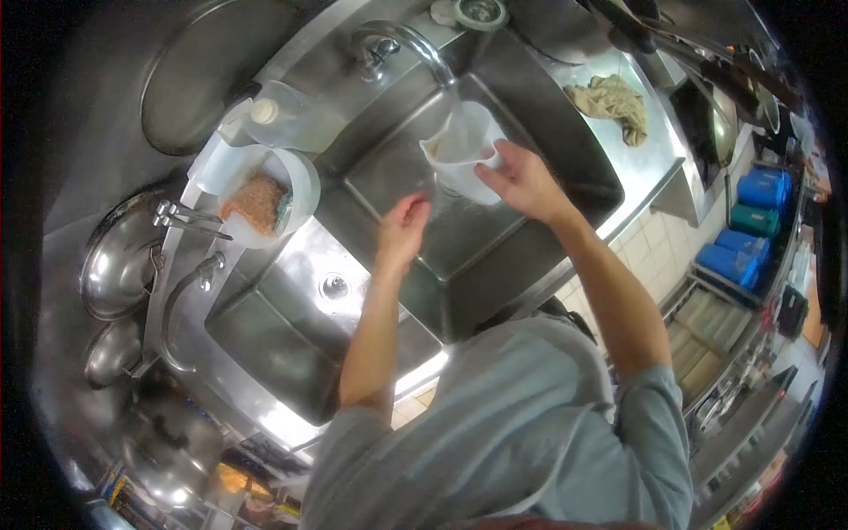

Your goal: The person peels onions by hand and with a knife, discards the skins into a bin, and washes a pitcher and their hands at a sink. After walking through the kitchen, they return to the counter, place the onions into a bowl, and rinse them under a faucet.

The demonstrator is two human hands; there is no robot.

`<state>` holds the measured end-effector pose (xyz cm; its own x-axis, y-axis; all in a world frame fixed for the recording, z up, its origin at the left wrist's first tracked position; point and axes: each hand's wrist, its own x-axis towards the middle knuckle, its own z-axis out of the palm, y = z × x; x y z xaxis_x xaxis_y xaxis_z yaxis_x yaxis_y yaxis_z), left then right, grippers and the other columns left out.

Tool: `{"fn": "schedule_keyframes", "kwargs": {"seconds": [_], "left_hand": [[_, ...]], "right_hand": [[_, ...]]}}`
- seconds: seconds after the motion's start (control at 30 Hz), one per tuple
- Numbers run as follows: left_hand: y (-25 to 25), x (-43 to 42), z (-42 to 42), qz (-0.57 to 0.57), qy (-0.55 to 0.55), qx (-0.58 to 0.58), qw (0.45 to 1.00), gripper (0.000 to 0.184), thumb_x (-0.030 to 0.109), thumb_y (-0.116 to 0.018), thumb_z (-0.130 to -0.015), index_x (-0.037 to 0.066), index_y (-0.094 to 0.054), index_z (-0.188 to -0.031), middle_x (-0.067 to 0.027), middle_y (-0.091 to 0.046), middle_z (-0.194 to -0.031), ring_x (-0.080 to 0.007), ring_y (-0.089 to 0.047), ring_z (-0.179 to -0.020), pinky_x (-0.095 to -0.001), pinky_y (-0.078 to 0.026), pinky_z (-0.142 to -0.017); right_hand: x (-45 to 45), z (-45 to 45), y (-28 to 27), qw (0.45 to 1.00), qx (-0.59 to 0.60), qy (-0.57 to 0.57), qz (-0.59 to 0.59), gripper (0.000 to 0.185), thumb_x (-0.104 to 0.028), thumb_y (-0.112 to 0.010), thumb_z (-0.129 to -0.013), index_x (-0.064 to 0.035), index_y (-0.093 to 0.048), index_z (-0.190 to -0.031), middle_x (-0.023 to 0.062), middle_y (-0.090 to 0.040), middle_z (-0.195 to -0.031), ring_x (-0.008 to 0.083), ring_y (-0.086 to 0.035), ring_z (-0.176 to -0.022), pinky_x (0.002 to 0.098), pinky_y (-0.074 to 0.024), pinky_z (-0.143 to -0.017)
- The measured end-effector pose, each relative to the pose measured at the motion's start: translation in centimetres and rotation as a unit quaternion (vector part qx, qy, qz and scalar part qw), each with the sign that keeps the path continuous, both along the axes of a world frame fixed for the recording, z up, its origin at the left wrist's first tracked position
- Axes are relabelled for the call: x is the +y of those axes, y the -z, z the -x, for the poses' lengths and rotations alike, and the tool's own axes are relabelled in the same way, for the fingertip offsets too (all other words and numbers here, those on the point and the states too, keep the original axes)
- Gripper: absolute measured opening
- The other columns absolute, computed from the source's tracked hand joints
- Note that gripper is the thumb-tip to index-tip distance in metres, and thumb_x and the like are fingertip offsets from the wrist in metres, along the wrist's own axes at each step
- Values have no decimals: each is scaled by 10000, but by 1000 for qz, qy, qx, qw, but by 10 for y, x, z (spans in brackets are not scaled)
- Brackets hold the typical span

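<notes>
My right hand [523, 182] grips a white translucent plastic jug [468, 146] at its near right side, thumb toward the rim. The jug is over the large sink basin [530, 115], its mouth beneath the tip of the curved faucet [415, 42]. What looks like water runs from the spout into it. To the left of the jug and apart from it, my left hand [404, 231] hovers over the basin with its fingers curled together; I see nothing in them.
A white tub [305, 190] with a brown scouring pad [254, 203] stands left of the basin, beside a clear plastic bottle [291, 124]. A smaller sink [283, 344] with its own faucet [177, 305] lies nearer left. A crumpled cloth [611, 104] rests on the right ledge.
</notes>
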<state>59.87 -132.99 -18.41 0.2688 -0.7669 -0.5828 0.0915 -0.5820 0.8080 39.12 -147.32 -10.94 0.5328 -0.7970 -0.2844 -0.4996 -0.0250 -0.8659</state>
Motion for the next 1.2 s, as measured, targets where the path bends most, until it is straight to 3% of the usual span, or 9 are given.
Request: {"fn": "schedule_keyframes", "kwargs": {"seconds": [0.03,0.17,0.27,0.43,0.63,0.7,0.8,0.83,1.2], "left_hand": [[0,1,2,0,-1,0,1000,364,201,-641,-984,4,-628,-1290,-96,-694,-1190,-155,-644,-1085,-275,-488,-937],[1,7,6,-2,-15,25,1000,350,214,-660,-978,30,-656,-1276,-64,-692,-1170,-137,-617,-1081,-275,-453,-978],[1,6,5,1,-49,23,999,340,202,-658,-979,27,-651,-1271,-72,-687,-1183,-148,-618,-1088,-282,-454,-984],[4,-37,-8,92,-238,92,962,394,169,-669,-972,12,-583,-1324,-89,-654,-1235,-195,-613,-1149,-327,-478,-986],[7,-156,-43,186,-180,269,928,377,172,-685,-962,22,-587,-1294,-58,-648,-1176,-165,-597,-1098,-326,-472,-977],[41,-189,-66,226,-124,411,875,174,135,-634,-966,98,-612,-1134,-44,-642,-1091,-185,-615,-1033,-335,-483,-910],[-18,-213,-47,138,-189,405,884,350,305,-512,-1032,81,-547,-1298,-45,-581,-1336,-207,-493,-1278,-420,-405,-1067],[-28,-220,-37,140,-229,412,871,337,309,-513,-1039,92,-527,-1296,-109,-522,-1398,-290,-432,-1391,-470,-348,-1164],[-15,-228,-43,158,-273,471,823,375,306,-556,-1033,79,-521,-1329,-55,-567,-1342,-222,-527,-1298,-445,-436,-1087]], "right_hand": [[1,-1,-3,1000,-1,4,-1,248,-210,-708,-936,-8,-578,-997,25,-571,-744,48,-530,-668,263,-439,-556],[4,-5,-8,1000,25,7,-7,235,-203,-707,-934,-11,-577,-970,16,-555,-743,41,-517,-671,263,-433,-555],[8,-4,1,999,4,22,24,338,-311,-692,-900,4,-605,-988,164,-640,-701,213,-626,-616,371,-502,-606],[10,0,12,1000,-5,30,5,331,-285,-720,-889,-2,-612,-1022,132,-629,-689,158,-600,-625,351,-498,-599],[18,8,20,1000,-7,12,19,260,-214,-701,-936,-24,-638,-1103,29,-634,-731,65,-569,-645,279,-481,-568],[17,6,-2,999,27,-2,40,277,-254,-683,-930,-32,-645,-1091,95,-648,-732,146,-618,-657,352,-512,-609],[17,6,6,996,20,-17,91,298,-271,-676,-894,-20,-634,-1049,188,-661,-839,317,-647,-757,423,-517,-715],[20,3,6,995,-7,0,100,292,-262,-674,-892,-10,-629,-1033,196,-663,-857,336,-649,-781,438,-515,-733],[19,-3,4,998,3,-4,67,289,-248,-671,-865,6,-629,-997,234,-676,-876,399,-679,-838,474,-531,-773]]}}
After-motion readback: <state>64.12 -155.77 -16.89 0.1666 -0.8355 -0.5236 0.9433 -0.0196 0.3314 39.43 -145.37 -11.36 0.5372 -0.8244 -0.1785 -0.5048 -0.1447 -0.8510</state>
